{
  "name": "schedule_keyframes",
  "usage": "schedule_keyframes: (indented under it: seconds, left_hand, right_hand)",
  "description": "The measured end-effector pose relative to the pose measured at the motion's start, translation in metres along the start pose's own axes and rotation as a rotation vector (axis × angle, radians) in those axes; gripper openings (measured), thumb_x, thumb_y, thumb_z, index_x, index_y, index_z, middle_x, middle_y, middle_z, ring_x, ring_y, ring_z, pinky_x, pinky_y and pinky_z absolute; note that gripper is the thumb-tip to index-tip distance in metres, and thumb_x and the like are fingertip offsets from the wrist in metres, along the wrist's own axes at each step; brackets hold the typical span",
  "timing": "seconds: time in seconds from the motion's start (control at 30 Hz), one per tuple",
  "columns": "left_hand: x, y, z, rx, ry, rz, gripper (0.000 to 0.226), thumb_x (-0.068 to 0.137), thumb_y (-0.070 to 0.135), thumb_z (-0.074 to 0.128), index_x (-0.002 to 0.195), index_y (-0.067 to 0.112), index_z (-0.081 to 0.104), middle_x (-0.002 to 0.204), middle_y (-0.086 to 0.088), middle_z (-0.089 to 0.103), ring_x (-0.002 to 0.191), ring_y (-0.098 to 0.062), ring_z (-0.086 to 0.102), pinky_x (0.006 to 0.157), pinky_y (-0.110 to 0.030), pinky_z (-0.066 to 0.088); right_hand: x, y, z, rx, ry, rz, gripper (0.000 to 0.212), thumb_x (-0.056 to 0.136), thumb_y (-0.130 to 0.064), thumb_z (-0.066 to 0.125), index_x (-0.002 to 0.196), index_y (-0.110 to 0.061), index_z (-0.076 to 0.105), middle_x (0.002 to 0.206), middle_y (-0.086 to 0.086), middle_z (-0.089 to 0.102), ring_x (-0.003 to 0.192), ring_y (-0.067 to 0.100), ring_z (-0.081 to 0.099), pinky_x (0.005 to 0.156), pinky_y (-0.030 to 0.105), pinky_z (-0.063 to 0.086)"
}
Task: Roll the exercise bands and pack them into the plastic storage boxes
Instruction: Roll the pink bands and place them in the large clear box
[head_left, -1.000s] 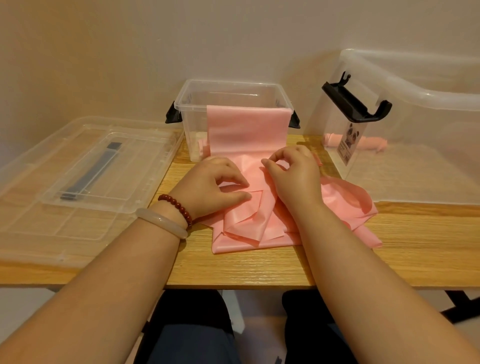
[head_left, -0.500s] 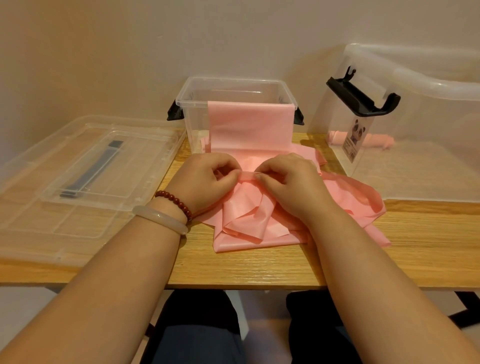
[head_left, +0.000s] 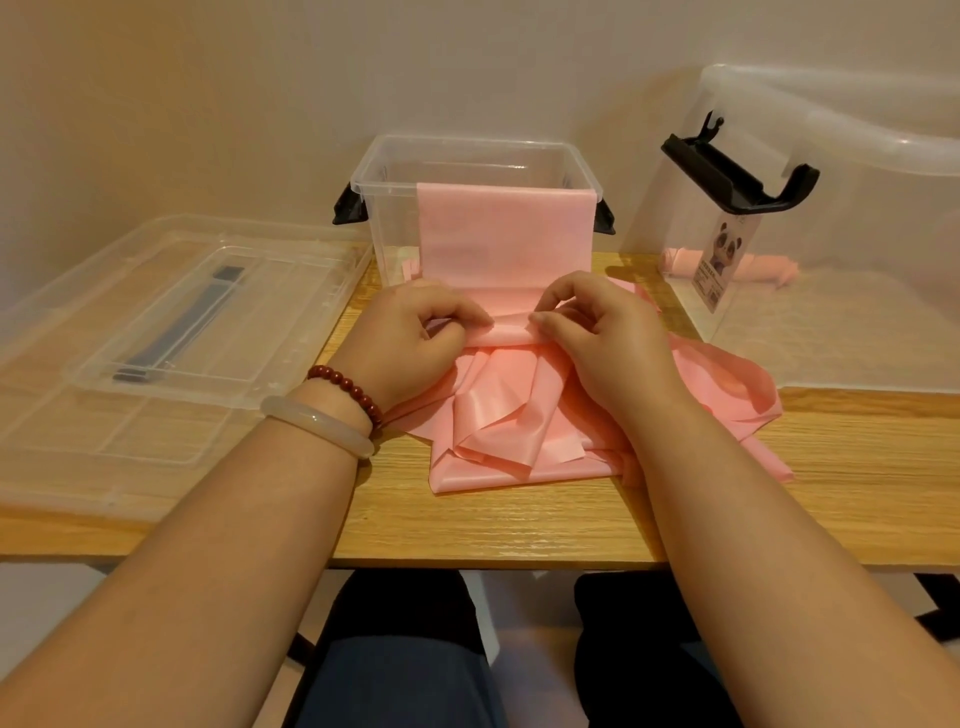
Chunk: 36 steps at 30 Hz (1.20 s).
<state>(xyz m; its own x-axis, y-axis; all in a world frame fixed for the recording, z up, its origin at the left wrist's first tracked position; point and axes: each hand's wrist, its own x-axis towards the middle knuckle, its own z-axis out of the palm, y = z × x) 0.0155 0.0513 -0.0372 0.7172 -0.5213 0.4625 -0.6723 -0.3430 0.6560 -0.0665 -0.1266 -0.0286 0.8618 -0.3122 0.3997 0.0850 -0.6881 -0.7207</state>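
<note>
Fingers (head_left: 467, 319) of both hands pinch the pink band (head_left: 511, 415), small clear box (head_left: 384, 218) just behind.

Both hands cover the ends of the small roll (head_left: 509, 332), so its width cannot be told. The big box (head_left: 831, 130) runs off the right edge. The lid (head_left: 78, 415) is cut off at left. The print on the panda label (head_left: 724, 262) is too small to read. The counter (head_left: 493, 525) hides most of the legs.
</note>
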Motion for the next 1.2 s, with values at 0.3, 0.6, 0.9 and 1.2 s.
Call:
schedule_keyframes:
  seconds: [0.3,0.6,0.9,1.2]
  left_hand:
    - [0.004,-0.003,-0.004,0.133,0.039,0.069,0.014,0.084,0.011,0.070,0.095,0.017,0.075,0.092,0.004,0.058,0.082,-0.002,0.054,0.079,-0.009,0.045]
    - [0.003,-0.001,-0.005,0.166,0.114,0.148,0.011,0.086,0.025,0.062,0.087,0.020,0.071,0.089,0.010,0.058,0.089,-0.007,0.050,0.082,-0.010,0.035]
    - [-0.001,0.006,-0.006,0.020,0.054,0.010,0.026,0.093,0.010,0.056,0.108,0.032,0.058,0.079,0.012,0.058,0.074,0.004,0.053,0.069,-0.005,0.041]
    - [0.001,0.001,-0.007,0.096,0.055,-0.025,0.026,0.090,0.003,0.054,0.091,0.024,0.069,0.089,0.021,0.058,0.084,0.021,0.048,0.075,0.005,0.034]
  right_hand:
    - [0.001,0.001,-0.006,-0.219,-0.015,-0.120,0.013,0.084,-0.022,0.074,0.096,-0.022,0.075,0.089,-0.011,0.063,0.086,0.003,0.052,0.074,0.003,0.036]
    - [0.002,0.004,-0.009,-0.237,0.127,-0.194,0.008,0.088,-0.025,0.069,0.087,-0.020,0.075,0.098,-0.009,0.056,0.101,0.011,0.043,0.088,0.027,0.034]
    - [-0.002,-0.004,-0.009,-0.168,-0.028,-0.104,0.008,0.096,-0.020,0.056,0.099,-0.027,0.061,0.090,-0.016,0.056,0.088,0.004,0.048,0.069,0.020,0.038]
    - [-0.001,-0.002,-0.011,-0.183,-0.059,-0.113,0.011,0.091,-0.028,0.066,0.097,-0.022,0.072,0.095,-0.009,0.064,0.092,0.007,0.051,0.076,0.020,0.034]
